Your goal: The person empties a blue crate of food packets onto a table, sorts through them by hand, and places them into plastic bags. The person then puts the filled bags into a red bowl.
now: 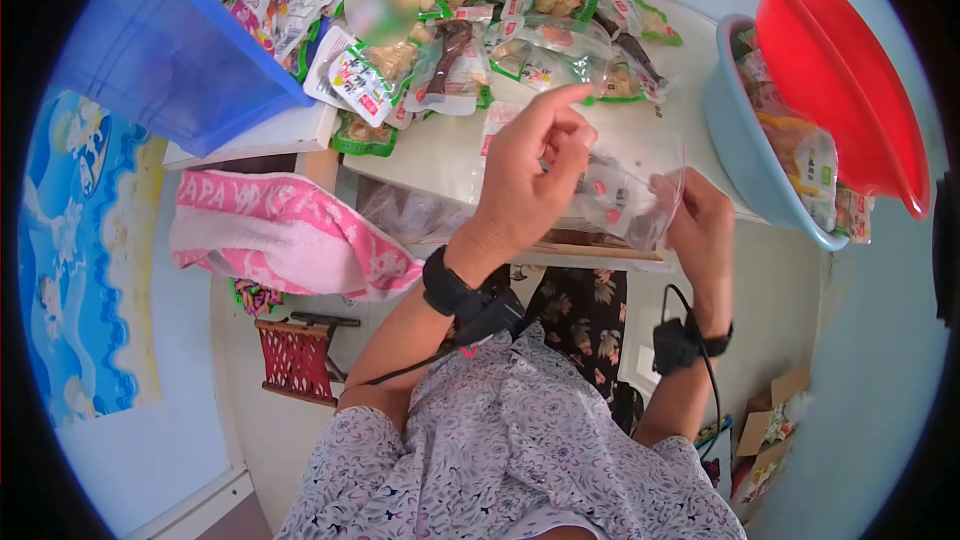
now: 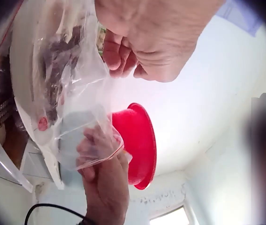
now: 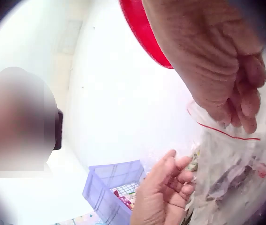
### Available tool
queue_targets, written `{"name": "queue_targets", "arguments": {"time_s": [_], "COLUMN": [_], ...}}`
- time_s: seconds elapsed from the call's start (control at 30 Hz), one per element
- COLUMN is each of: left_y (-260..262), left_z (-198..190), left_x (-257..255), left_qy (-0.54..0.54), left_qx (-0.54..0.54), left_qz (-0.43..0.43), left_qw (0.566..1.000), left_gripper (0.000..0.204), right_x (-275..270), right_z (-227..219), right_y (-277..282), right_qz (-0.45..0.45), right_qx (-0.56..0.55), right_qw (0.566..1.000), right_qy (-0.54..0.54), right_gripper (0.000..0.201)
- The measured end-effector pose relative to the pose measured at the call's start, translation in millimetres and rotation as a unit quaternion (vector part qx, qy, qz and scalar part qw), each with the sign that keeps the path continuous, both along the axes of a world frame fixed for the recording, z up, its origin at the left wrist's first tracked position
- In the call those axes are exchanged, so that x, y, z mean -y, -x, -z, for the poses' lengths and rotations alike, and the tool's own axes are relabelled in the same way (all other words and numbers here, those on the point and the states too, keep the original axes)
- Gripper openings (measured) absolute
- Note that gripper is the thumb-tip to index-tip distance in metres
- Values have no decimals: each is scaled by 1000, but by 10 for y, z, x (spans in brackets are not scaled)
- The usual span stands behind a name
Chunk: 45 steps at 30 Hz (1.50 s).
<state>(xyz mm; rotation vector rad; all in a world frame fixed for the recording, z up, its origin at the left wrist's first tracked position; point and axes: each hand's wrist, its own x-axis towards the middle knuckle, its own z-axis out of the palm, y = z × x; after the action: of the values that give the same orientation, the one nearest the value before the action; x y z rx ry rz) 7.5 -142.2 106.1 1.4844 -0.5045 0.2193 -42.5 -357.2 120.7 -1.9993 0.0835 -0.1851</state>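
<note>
A clear zip bag (image 1: pixel 625 195) with a red line along its mouth spans the front of the white table, and dark pieces (image 2: pixel 62 65) show inside it. My right hand (image 1: pixel 705 225) pinches the bag near its mouth, fingers curled over the plastic in the right wrist view. Close beside the bag's other side is my left hand (image 1: pixel 535 170), its fingers loosely bent with nothing visible between them. Behind the hands, a heap of small sealed food packets (image 1: pixel 390 55) with green edges covers the back of the table.
At the left stands a blue plastic crate (image 1: pixel 190 50). On the right, a light-blue basin (image 1: pixel 735 120) holds packets, with a red basin (image 1: pixel 850 60) tilted over it. A pink towel (image 1: pixel 285 235) drapes at the table's front left, and an open drawer (image 1: pixel 600 252) sits below the table edge.
</note>
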Motion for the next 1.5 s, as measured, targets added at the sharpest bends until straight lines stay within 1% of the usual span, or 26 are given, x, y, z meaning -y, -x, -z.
{"name": "queue_targets", "arguments": {"time_s": [0.03,0.1,0.13,0.17,0.2,0.23,0.27,0.3,0.4,0.5,0.6,0.7,0.73,0.8,0.87,0.9,1.0,1.03,1.1,1.17,1.2,1.27,1.37,1.4,1.47,1.5], "left_y": [17,-55,-55,-22,-10,-14,-17,-11,6,61,186,259,279,283,313,330,443,479,556,594,648,760,1006,1064,1186,1207], "left_z": [-49,-48,-33,-15,2,13,19,24,83,240,251,251,276,409,512,586,693,682,609,490,356,53,-495,-658,-824,-953], "left_x": [-34,-72,-76,-60,-19,25,48,43,-7,-21,-6,-52,-76,-85,-66,-49,-109,-130,-219,-307,-373,-469,-671,-768,-865,-903], "left_qy": [51,126,164,193,221,250,279,287,314,354,307,273,270,305,330,327,313,327,288,230,194,119,178,229,300,309], "left_qx": [-51,-121,-157,-177,-193,-207,-220,-228,-230,-197,-205,-189,-183,-188,-204,-193,-223,-221,-232,-250,-232,-192,-244,-239,-116,-67], "left_qz": [20,94,130,147,167,188,210,222,254,299,306,302,299,342,383,400,417,427,420,416,392,360,266,260,227,262], "left_qw": [997,980,965,954,941,927,911,904,885,864,878,894,897,869,838,834,823,813,829,843,869,905,915,907,919,912], "left_gripper": [36,35,35,34,33,33,32,32,32,32,32,33,33,36,39,37,38,37,36,32,31,29,23,20,19,21], "right_x": [-44,-374,-555,-746,-976,-1242,-1440,-1649,-1998,-2226,-2480,-2690,-2756,-2905,-3064,-3127,-3204,-3230,-3273,-3314,-3312,-3312,-3109,-3014,-2886,-2851], "right_z": [-117,-453,-547,-593,-581,-488,-513,-398,-67,150,302,216,218,232,654,791,575,535,428,242,116,-226,-909,-1099,-1371,-1433], "right_y": [86,335,433,495,500,575,634,693,810,798,882,1040,1093,1185,1277,1295,1224,1252,1266,1347,1408,1534,1680,1712,1867,1824], "right_qz": [2,-46,-154,-258,-342,-382,-455,-486,-492,-556,-635,-711,-721,-741,-773,-783,-838,-839,-825,-806,-790,-781,-753,-744,-683,-666], "right_qx": [17,81,140,201,293,338,318,326,341,311,204,67,55,34,64,78,-10,-63,-168,-185,-194,-172,-103,-70,-45,-23], "right_qw": [1000,994,976,942,879,850,816,790,747,719,720,665,656,636,626,617,545,541,532,536,541,515,459,441,362,337], "right_qy": [25,64,68,70,154,131,164,183,289,280,195,219,218,214,75,8,41,-6,-91,-171,-214,-310,-460,-497,-633,-665], "right_gripper": [10,7,4,12,19,25,27,26,21,24,26,27,26,25,27,28,30,30,30,31,32,30,27,25,16,15]}}
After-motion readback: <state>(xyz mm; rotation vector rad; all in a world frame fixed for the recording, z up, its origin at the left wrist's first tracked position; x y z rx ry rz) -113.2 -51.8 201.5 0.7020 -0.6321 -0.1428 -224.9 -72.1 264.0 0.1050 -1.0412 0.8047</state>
